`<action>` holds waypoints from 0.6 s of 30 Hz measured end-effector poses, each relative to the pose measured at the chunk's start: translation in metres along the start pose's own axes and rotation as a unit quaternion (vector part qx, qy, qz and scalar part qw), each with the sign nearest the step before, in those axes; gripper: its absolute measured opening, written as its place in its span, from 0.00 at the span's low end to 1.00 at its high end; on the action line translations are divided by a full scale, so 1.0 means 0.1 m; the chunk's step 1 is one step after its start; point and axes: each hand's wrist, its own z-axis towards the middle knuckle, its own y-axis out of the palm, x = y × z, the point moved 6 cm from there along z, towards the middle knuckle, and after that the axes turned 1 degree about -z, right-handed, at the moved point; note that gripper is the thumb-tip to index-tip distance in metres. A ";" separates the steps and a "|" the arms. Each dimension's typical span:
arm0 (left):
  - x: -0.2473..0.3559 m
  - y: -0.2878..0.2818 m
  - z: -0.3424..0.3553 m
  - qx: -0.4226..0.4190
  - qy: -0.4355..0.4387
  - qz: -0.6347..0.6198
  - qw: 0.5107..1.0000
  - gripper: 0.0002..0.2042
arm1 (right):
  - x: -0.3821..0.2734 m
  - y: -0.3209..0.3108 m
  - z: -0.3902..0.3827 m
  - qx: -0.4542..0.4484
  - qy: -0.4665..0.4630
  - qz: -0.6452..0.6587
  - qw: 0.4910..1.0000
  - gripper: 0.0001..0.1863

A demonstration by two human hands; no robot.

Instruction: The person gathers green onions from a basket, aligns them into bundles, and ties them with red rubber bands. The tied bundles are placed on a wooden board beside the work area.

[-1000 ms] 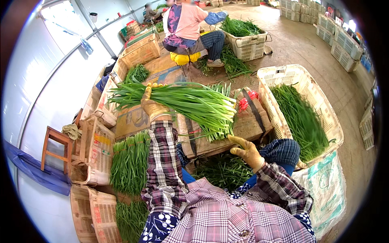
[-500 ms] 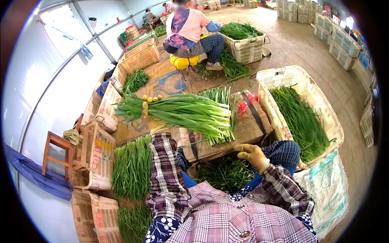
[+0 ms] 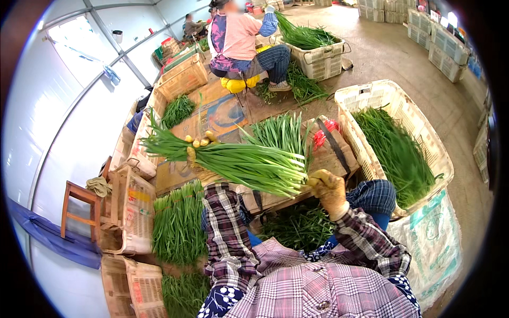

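A long bundle of green chives (image 3: 238, 161) lies across in front of me, leaf tips pointing left. My left hand (image 3: 197, 147), in a yellowish glove, grips the bundle near its leafy end. My right hand (image 3: 328, 188), also gloved, is closed on the cut end of the same bundle. Under it sits a flat cardboard work surface (image 3: 331, 156) with a red thing and a dark strap on it. More loose chives (image 3: 278, 132) lie on that surface behind the bundle.
A white plastic crate (image 3: 371, 95) of chives stands at my right, above a white sack (image 3: 429, 244). Wicker crates (image 3: 132, 212) and chive piles (image 3: 177, 228) lie left. Another person (image 3: 241, 37) sits ahead beside a crate of greens (image 3: 318, 53). A wooden stool (image 3: 79, 206) stands far left.
My left hand has lowered and drawn the bundle toward me. My right hand has risen from my lap and taken hold of the bundle's cut end.
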 end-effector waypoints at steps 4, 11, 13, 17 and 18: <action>0.10 -0.08 0.02 -0.028 0.006 -0.029 0.999 0.13 | 0.62 -0.65 -0.11 -0.061 0.003 -0.210 0.976 0.11; -0.16 0.01 -0.05 -0.075 -0.108 -0.093 0.987 0.12 | 0.11 0.19 -0.05 -0.229 0.077 0.139 0.960 0.38; -0.22 0.06 -0.08 -0.064 -0.112 -0.095 0.987 0.12 | 0.23 0.21 -0.02 -0.199 0.086 0.195 0.957 0.37; 0.00 0.05 -0.05 -0.078 -0.084 -0.051 0.992 0.12 | 0.48 0.10 -0.08 -0.136 0.125 0.274 0.944 0.32; 0.01 -0.02 -0.06 -0.082 -0.085 -0.064 0.991 0.12 | 0.52 0.01 -0.10 -0.147 0.116 0.192 0.963 0.30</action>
